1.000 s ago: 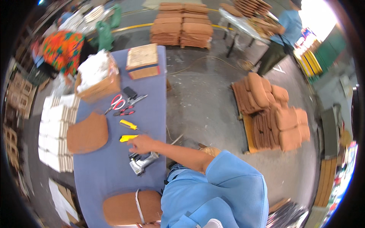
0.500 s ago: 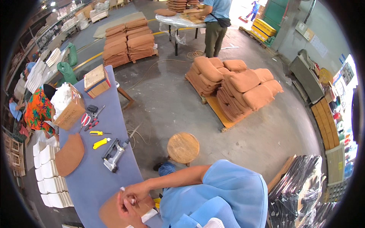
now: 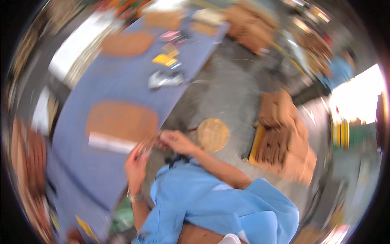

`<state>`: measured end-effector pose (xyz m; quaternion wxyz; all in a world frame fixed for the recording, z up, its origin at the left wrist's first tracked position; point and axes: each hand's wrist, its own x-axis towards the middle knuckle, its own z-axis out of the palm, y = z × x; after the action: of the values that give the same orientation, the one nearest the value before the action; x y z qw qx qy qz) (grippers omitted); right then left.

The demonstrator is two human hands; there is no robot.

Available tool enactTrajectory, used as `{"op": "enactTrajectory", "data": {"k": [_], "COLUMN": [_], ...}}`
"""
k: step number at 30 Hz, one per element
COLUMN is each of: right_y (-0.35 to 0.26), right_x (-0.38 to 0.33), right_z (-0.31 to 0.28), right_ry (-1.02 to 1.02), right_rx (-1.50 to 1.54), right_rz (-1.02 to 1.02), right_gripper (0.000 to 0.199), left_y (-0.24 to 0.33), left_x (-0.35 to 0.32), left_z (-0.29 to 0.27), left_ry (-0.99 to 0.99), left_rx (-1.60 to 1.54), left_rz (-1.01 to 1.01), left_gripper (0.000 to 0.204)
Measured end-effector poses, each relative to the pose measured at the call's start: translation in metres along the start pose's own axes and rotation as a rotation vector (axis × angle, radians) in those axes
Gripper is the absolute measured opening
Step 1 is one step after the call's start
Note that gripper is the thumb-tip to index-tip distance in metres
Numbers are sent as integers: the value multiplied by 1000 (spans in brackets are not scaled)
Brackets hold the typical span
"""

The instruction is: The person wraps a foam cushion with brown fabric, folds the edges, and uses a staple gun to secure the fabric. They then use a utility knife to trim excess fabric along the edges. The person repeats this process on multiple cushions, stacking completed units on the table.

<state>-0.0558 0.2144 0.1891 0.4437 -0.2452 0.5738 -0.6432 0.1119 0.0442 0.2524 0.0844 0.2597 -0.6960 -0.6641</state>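
A brown padded panel (image 3: pixel 122 120) lies on the blue-covered table, with a white strip (image 3: pixel 111 142) along its near edge. My left hand (image 3: pixel 137 162), a watch on its wrist, is at the panel's near right corner with its fingers drawn together. Close by on the right is my right hand (image 3: pixel 176 141), fingers bent inward and closed. Motion blur hides what lies between the fingertips of both hands. Farther up the table rests a silver staple gun (image 3: pixel 166 79), with a yellow utility knife (image 3: pixel 164 59) beyond it.
Red-handled scissors (image 3: pixel 170 35) and another brown piece (image 3: pixel 126 43) lie toward the table's far end. A round wooden stool (image 3: pixel 213 134) stands right of the table. Brown cushions are stacked on a pallet (image 3: pixel 254 148) farther right. A person in blue (image 3: pixel 341 71) stands in the background.
My view has swung round and blurred, so the table and stool sit differently in it. My hands have moved off the panel's middle to its corner, and the white strip shows more fully.
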Motion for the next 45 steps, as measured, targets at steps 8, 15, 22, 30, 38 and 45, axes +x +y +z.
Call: {"op": "enactTrajectory", "data": {"k": [8,15,22,30,38,45], "right_y": [26,24,-3,41,97,115], "right_x": [-11,-3,14,22,29,-24], "right_z": [54,72,123,133,16,-81], "right_ry": [-408,-459,-512,-791,-566,-226], "right_rx": [-166,-514,-979,-1059,-1019,-850], "right_rz": [311,258,-113,-222,144,559], "right_gripper": [25,14,18,56,60,44], "left_y": [-65,-93,-117,-181,-386,-433], "left_x": [-61,-84,-79,-118,-247,-251], "left_z": [19,21,23,-10,66,88], "left_ry": [128,273,245,573,424,532], "left_rx": [-158,9,-1261,-1114,318,24], "left_rz": [-177,-54,-314,-247,-1068,-1180], "left_gripper": [47,43,41,32,30,29]}}
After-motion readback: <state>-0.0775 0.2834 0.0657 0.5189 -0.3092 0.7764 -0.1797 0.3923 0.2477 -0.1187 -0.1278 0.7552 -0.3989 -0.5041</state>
